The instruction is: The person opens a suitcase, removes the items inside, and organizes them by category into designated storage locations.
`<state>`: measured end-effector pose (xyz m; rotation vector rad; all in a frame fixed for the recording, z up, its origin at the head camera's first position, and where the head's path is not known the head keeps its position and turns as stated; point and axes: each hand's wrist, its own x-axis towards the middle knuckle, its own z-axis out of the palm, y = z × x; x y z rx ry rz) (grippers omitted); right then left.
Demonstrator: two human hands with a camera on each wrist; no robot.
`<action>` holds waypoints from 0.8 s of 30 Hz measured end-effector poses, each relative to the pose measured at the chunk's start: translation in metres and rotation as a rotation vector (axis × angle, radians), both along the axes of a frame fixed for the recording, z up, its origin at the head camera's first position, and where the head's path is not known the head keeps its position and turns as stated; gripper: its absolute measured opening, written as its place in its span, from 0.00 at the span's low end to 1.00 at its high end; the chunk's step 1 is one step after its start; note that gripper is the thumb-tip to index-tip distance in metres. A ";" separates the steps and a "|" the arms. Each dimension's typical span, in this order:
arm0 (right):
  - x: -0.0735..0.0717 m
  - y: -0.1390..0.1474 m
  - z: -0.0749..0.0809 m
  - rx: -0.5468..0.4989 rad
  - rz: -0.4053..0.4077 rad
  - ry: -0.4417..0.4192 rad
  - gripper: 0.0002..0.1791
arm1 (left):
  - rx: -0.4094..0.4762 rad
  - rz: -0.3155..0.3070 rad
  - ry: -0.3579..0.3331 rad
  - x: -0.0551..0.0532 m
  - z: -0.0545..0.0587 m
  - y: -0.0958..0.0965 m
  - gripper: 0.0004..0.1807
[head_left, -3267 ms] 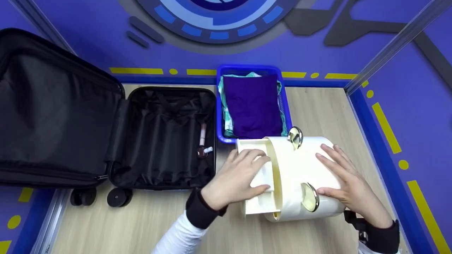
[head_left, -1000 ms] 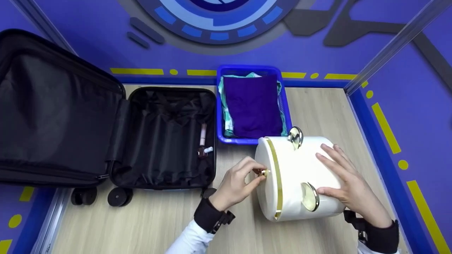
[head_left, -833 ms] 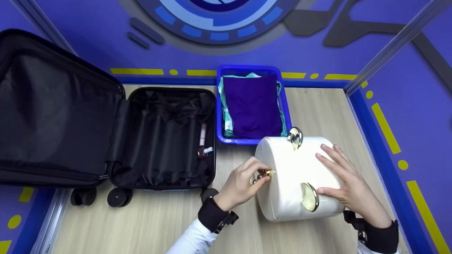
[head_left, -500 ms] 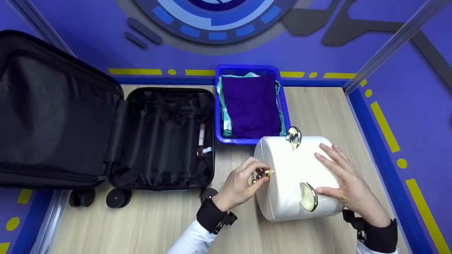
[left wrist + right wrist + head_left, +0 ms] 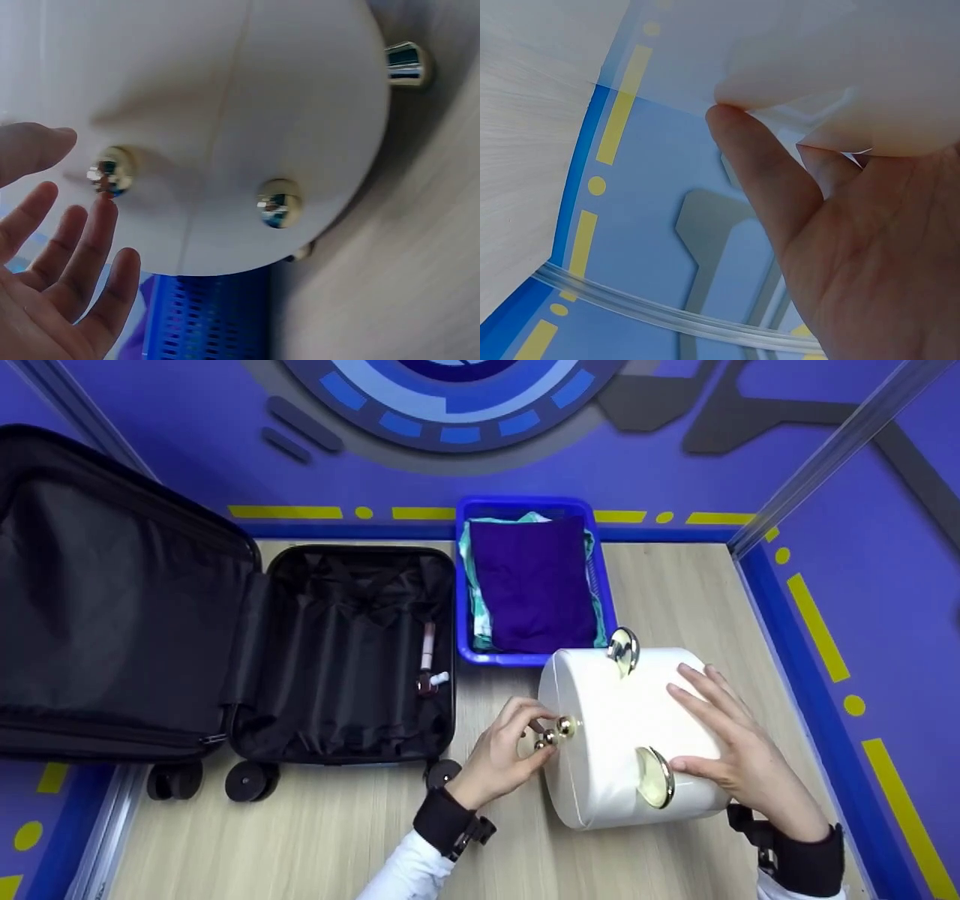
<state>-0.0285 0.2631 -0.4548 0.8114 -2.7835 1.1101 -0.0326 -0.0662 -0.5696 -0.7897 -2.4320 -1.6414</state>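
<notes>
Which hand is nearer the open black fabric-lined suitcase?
Left. The left hand is between the suitcase and the glossy white rounded box, by its shiny gold knobs; the right hand rests on the box, farther from the suitcase.

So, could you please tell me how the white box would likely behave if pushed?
Probably stiff: the white box shows no dent near the right hand. Its glossy surface may feel slippery. Its rounded outline could let it rock slightly.

Passage from near side between suitcase (image 5: 352,660) and white case (image 5: 619,720); blue basket (image 5: 506,659) blocks far end, left grip (image 5: 501,754) partway.
</notes>
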 end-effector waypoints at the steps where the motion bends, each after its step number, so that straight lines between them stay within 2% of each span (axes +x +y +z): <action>1: 0.000 0.000 0.000 0.000 0.000 0.002 0.52 | 0.000 0.001 -0.010 0.000 -0.002 0.000 0.24; 7: 0.000 0.001 -0.001 -0.001 0.004 0.006 0.52 | -0.004 -0.019 -0.061 0.001 -0.012 0.002 0.21; 12: 0.000 0.000 -0.002 -0.024 -0.002 0.018 0.53 | 0.003 -0.038 -0.085 0.000 -0.016 0.003 0.18; 18: -0.001 0.000 -0.006 -0.039 -0.015 0.052 0.53 | -0.030 -0.021 -0.061 -0.001 -0.017 0.003 0.15; 24: 0.000 0.000 -0.006 -0.056 -0.022 0.034 0.53 | -0.060 0.001 -0.013 -0.001 -0.019 0.003 0.14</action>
